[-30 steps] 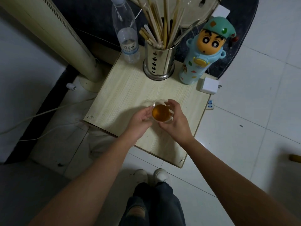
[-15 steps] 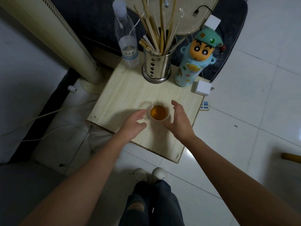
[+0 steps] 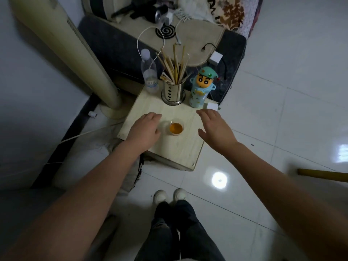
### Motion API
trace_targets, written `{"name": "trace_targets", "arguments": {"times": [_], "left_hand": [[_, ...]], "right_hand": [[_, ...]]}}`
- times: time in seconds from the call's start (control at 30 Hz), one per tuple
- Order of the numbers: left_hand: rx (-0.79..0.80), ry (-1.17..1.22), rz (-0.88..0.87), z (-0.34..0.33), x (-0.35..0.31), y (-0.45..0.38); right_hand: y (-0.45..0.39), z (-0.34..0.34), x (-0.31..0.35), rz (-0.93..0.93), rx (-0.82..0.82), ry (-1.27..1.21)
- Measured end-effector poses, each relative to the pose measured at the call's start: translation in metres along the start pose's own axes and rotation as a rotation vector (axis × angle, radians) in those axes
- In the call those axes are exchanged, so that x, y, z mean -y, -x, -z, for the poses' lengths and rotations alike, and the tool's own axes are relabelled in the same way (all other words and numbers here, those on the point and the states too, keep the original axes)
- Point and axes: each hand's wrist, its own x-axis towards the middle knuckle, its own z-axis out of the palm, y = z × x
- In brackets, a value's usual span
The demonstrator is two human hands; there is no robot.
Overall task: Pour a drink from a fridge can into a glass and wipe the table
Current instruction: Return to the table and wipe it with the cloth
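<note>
On the tabletop (image 3: 180, 153) a filled glass (image 3: 176, 128) is seen; pouring is judged done, wiping left. Left hand (image 3: 146, 129) and right hand (image 3: 216, 129) are spread, holding nothing.

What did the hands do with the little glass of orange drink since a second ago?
Both hands let go of the glass. The left hand drew off to the left and the right hand swung out to the right; both are open and clear of it now. The glass stayed full on the small table, and the water bottle, chopstick holder and cartoon bottle stayed at the back.
</note>
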Motion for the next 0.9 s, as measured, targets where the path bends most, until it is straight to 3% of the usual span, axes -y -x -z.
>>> {"name": "trace_targets", "arguments": {"times": [0.27,0.47,0.9], "left_hand": [[-0.118,-0.227,-0.112,0.034,-0.021,0.058],[-0.162,-0.245,-0.149,0.036,-0.027,0.085],[-0.122,-0.217,-0.301,0.014,-0.066,0.093]], "right_hand": [[0.059,0.026,0.029,0.032,-0.018,0.134],[0.093,0.026,0.042,-0.024,-0.015,0.158],[0.176,0.019,0.032,-0.312,-0.167,0.039]]}}
